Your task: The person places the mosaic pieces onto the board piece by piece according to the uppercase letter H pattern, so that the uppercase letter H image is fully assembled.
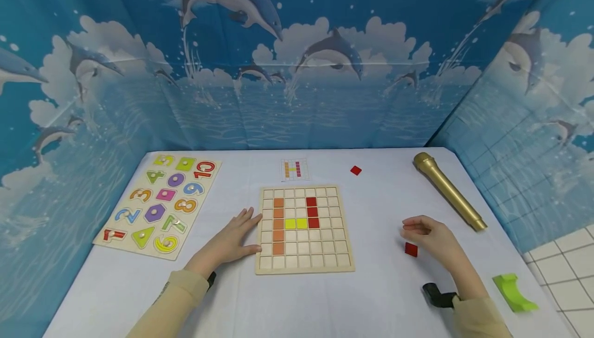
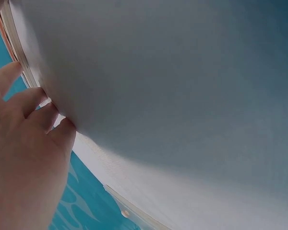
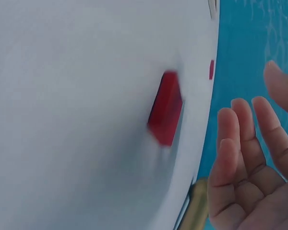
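A wooden grid board (image 1: 320, 263) lies in the middle of the table. On it stand a column of orange tiles (image 1: 278, 235), two yellow tiles (image 1: 296, 223) and a shorter column of red tiles (image 1: 312, 212). My left hand (image 1: 232, 241) rests at the board's left edge, fingers spread, fingertips touching its side. To the right, my right hand (image 1: 433, 237) hovers with relaxed fingers and holds nothing. Close below its fingers lies a loose red tile (image 1: 411, 249); the right wrist view shows this tile (image 3: 167, 110) on the white cloth, apart from the fingers.
A small pattern card (image 1: 301, 174) lies behind the board, another red tile (image 1: 356, 170) to its right. At the left is a number-and-shape puzzle (image 1: 134, 230). A gold microphone (image 1: 450, 192) and a green curved block (image 1: 514, 292) lie at the right.
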Demonstrator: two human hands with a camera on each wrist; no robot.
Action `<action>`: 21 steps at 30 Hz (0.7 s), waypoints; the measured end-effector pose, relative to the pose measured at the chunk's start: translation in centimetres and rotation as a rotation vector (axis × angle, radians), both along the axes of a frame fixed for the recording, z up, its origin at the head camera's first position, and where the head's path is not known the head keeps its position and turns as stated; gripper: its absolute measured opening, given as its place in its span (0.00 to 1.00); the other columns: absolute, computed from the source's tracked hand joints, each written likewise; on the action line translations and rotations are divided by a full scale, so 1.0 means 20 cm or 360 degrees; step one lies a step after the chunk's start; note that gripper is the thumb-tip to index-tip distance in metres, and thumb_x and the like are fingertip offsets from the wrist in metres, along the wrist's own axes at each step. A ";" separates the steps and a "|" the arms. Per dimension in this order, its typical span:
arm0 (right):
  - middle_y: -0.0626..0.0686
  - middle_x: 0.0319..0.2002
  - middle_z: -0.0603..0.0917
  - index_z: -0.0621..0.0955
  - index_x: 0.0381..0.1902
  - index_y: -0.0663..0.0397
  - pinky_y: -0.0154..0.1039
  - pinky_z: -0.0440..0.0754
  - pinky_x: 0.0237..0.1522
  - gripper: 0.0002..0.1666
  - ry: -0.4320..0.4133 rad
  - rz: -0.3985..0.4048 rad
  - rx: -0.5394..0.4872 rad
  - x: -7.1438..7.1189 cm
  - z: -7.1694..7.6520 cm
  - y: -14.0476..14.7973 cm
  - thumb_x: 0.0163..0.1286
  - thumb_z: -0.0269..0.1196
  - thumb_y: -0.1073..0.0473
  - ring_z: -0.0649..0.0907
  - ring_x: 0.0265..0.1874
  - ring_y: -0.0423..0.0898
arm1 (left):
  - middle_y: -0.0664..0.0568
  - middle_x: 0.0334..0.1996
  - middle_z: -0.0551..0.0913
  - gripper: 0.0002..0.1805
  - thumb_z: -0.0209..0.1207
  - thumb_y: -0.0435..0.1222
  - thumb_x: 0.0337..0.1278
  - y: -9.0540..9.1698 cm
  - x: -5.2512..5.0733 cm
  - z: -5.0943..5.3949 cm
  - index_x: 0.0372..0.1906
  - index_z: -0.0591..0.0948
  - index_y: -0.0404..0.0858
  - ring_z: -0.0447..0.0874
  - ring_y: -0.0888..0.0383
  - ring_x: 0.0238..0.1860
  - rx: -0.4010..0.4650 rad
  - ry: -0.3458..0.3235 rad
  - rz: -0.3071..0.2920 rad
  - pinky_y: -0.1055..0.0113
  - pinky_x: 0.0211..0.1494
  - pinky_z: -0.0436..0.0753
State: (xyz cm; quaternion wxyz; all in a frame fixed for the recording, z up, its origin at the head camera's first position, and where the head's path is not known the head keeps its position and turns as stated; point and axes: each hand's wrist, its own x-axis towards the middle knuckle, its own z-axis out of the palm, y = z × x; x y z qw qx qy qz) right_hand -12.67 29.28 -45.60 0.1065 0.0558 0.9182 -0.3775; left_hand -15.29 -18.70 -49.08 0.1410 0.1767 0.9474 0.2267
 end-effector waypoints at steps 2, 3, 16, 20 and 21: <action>0.58 0.48 0.85 0.78 0.56 0.61 0.37 0.83 0.42 0.29 -0.0025 0.0003 0.0006 0.02 0.00 0.04 0.67 0.66 0.45 0.83 0.44 0.46 | 0.42 0.78 0.52 0.46 0.67 0.53 0.55 0.00 0.00 0.00 0.76 0.62 0.44 0.45 0.42 0.79 -0.0002 -0.0001 -0.0003 0.47 0.80 0.54; 0.59 0.48 0.85 0.78 0.56 0.62 0.38 0.83 0.43 0.30 -0.0040 0.0005 0.0004 0.03 -0.01 0.05 0.67 0.66 0.46 0.83 0.44 0.47 | 0.42 0.78 0.52 0.46 0.66 0.54 0.55 0.00 0.00 0.00 0.76 0.62 0.44 0.45 0.42 0.79 -0.0005 -0.0001 -0.0006 0.47 0.80 0.54; 0.61 0.49 0.83 0.76 0.58 0.65 0.33 0.82 0.40 0.33 -0.0124 -0.0005 0.0016 0.07 -0.02 0.11 0.63 0.70 0.49 0.81 0.46 0.50 | 0.43 0.79 0.52 0.47 0.67 0.54 0.54 0.00 0.00 0.00 0.76 0.61 0.45 0.45 0.43 0.79 -0.0019 -0.0012 0.0001 0.47 0.80 0.54; 0.61 0.48 0.84 0.77 0.57 0.66 0.32 0.81 0.39 0.31 -0.0113 0.0003 0.0043 0.06 -0.03 0.10 0.63 0.70 0.52 0.81 0.45 0.49 | 0.42 0.78 0.52 0.47 0.67 0.54 0.54 0.00 0.00 0.00 0.76 0.62 0.44 0.46 0.42 0.79 -0.0010 0.0001 -0.0003 0.46 0.80 0.55; 0.60 0.47 0.84 0.77 0.56 0.66 0.32 0.81 0.38 0.31 -0.0113 0.0003 0.0052 0.06 -0.04 0.10 0.62 0.70 0.52 0.81 0.44 0.49 | 0.42 0.78 0.52 0.47 0.67 0.54 0.54 0.00 0.00 0.00 0.76 0.62 0.44 0.46 0.42 0.79 -0.0011 0.0000 -0.0003 0.46 0.80 0.54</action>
